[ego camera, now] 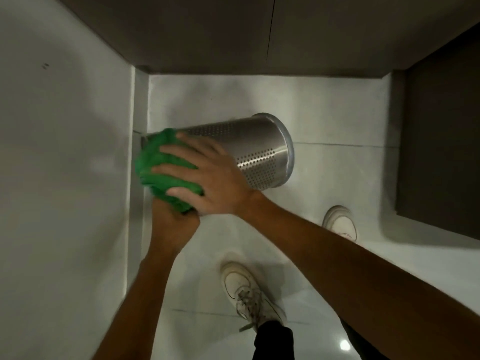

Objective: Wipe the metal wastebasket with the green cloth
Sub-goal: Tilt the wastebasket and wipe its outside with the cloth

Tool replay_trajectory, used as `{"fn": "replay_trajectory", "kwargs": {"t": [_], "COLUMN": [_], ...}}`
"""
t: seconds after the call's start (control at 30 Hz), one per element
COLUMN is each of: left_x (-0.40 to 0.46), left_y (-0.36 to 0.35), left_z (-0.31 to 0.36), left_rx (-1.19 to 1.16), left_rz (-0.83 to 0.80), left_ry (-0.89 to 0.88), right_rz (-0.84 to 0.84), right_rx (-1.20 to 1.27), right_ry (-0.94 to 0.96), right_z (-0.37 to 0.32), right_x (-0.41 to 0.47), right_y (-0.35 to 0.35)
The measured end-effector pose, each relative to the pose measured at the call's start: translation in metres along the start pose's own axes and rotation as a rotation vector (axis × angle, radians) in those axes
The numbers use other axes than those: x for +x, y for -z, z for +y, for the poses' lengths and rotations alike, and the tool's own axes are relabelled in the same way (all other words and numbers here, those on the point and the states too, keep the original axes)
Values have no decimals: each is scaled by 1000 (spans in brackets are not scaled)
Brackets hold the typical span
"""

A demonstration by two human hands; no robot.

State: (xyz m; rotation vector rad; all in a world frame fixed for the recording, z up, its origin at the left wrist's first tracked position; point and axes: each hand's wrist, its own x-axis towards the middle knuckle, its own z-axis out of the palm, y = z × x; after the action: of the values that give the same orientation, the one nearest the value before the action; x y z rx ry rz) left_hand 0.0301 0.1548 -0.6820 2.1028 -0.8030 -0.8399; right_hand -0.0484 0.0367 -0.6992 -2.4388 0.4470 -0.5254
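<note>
Right hand (207,178) lies palm-down, fingers spread wide, flat over the green cloth (158,167), pressing it onto the near end of the metal wastebasket (257,149). Right forearm comes in from the lower right, crossing the frame diagonally, wrist roughly straight. Left hand (174,224) comes up from below, tucked under the cloth and the right hand; only its back and wrist show, fingers hidden, so cannot tell if it is curled around anything or flat. Left forearm rises from bottom centre-left.

Wastebasket is tilted hard, almost on its side, perforated steel wall facing the camera, flanged end pointing right and away, the other end covered by cloth and hands. Whether it touches the floor is not clear. Cloth is bunched, bright green, wrapped over that covered end, touching both hands.

Below: glossy white tiled floor (337,178) with thin grout lines and a light glare spot at the bottom. White wall (65,152) on the left, basket end close to its corner edge. Dark brown panel (259,35) across the top, another dark panel (441,141) at right. Two white sneakers: left shoe (246,289) with laces at bottom centre, right shoe (340,222) further up right. Dark trouser leg (272,341) at bottom.
</note>
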Motion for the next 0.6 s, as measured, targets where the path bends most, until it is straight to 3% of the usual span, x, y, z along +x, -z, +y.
{"fn": "replay_trajectory", "kwargs": {"t": [0.03, 0.1, 0.17, 0.2, 0.23, 0.37, 0.4, 0.43, 0.53, 0.6], "left_x": [-2, -4, 0, 3, 6, 6, 4, 3, 6, 8], "left_y": [0, 3, 3, 1, -1, -5, -5, -7, -7, -9], "left_z": [-1, -1, -5, -5, -3, 7, 8, 8, 9, 10], "left_rx": [2, -23, 7, 32, 43, 24, 21, 24, 65, 54], "left_rz": [37, 62, 65, 60, 59, 57, 48, 50, 43, 14], "left_ry": [58, 111, 86, 81, 78, 81, 86, 93, 80, 63], "right_rz": [39, 150, 143, 126, 115, -7, -24, -4, 148, 221], "right_rx": [2, -63, -120, -141, -134, -112, -133, -122, -23, 0], "right_ry": [-120, -558, -991, -1062, -999, -205, -157, -253, -967, -1228], "right_z": [19, 65, 97, 99, 92, 60, 67, 78, 113, 117], "right_x": [-14, -43, -54, -49, -42, -67, -83, -95, -88, -60], "right_y": [5, 21, 35, 35, 31, 8, 8, 15, 28, 35]}}
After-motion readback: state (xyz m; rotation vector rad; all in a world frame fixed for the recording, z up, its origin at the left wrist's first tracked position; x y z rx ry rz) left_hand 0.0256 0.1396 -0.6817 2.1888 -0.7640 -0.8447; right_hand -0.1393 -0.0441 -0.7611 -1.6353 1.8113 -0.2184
